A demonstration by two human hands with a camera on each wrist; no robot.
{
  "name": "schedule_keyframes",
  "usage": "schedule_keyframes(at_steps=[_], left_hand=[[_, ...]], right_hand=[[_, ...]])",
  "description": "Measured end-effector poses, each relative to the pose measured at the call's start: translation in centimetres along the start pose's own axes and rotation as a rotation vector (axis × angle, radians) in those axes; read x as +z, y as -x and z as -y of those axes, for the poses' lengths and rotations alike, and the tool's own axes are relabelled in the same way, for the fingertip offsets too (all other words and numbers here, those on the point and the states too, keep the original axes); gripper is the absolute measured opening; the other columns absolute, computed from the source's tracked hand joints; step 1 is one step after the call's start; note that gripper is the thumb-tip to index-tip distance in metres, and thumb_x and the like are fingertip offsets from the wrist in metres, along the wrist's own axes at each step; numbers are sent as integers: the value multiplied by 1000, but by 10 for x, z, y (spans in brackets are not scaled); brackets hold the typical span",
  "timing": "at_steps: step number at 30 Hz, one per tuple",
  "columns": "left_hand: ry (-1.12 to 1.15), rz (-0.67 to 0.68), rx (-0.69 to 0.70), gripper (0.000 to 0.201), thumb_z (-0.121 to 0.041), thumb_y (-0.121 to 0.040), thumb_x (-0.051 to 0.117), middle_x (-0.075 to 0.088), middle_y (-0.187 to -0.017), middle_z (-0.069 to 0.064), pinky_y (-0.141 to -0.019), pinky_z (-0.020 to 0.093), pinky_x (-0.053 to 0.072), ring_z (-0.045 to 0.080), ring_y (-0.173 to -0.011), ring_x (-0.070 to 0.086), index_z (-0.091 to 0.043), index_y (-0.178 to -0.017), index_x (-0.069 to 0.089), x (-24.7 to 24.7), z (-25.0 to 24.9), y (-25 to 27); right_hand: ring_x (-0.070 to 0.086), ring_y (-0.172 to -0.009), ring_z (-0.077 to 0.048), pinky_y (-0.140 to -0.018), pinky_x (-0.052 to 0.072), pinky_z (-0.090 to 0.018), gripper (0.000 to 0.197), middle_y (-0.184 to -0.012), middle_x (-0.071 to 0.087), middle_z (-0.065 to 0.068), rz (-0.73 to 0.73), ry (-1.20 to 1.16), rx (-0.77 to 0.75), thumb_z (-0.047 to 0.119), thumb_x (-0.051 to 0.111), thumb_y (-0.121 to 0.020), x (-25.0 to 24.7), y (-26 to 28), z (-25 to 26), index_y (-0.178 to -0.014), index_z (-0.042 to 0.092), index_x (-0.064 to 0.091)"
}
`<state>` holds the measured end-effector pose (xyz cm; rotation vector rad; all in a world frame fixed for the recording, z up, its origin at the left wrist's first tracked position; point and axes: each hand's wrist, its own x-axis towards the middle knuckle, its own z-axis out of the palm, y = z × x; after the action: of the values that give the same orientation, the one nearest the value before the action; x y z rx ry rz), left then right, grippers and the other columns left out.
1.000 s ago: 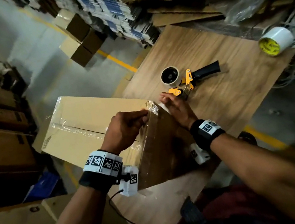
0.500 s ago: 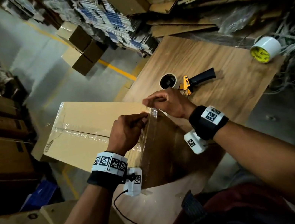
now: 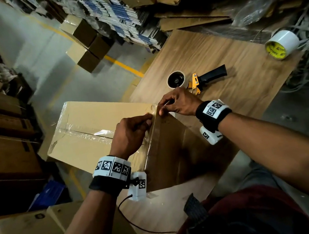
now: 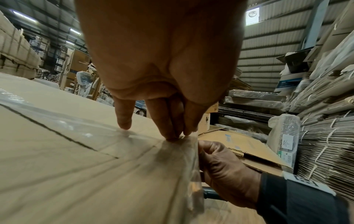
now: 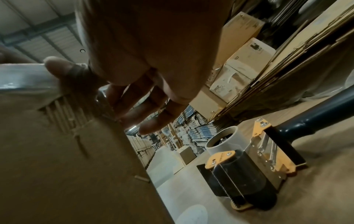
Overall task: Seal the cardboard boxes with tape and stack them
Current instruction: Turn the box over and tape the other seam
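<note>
The large brown cardboard box (image 3: pixel 98 126) sits on the wooden plywood table (image 3: pixel 222 60), overhanging its near edge, its top seam already covered by a clear strip of packing tape (image 4: pixel 80 128). The left hand (image 3: pixel 130 135) bunches its fingertips (image 4: pixel 172 133) on the tape at the box's top edge, likely to anchor it there. The right hand (image 3: pixel 179 102) pinches the loose tape end just beside it, apparently ready to fold it down the side. The yellow-and-black tape dispenser (image 3: pixel 196 81) lies on the table just behind, with a spare white tape roll (image 3: pixel 282 44) farther off.
</note>
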<state>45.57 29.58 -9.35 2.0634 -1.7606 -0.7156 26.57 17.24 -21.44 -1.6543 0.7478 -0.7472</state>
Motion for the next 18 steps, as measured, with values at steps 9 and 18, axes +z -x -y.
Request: schedule_keyframes(at_steps=[9,18], left_hand=[[-35,-16,13,25,-27,-101,69,80,-108,-7,-91,31,57,4,-102,72,-24,-125,76,4,-2,5],[-129,0,8,31,-29,-102,67,73,-128,-7,-96,24,49,10,-117,67,-25,-132,73,6,-12,10]], right_hand=[[49,-140,-21,-119,37,-38,74,-153,52,-11,-151,271,-38,42,70,-95,55,60,-42,-157,13,41],[9,-159,-32,-118,32,-58,87,-173,-1,-14,-287,567,-56,67,35,-99,111,84,-46,-165,22,0]])
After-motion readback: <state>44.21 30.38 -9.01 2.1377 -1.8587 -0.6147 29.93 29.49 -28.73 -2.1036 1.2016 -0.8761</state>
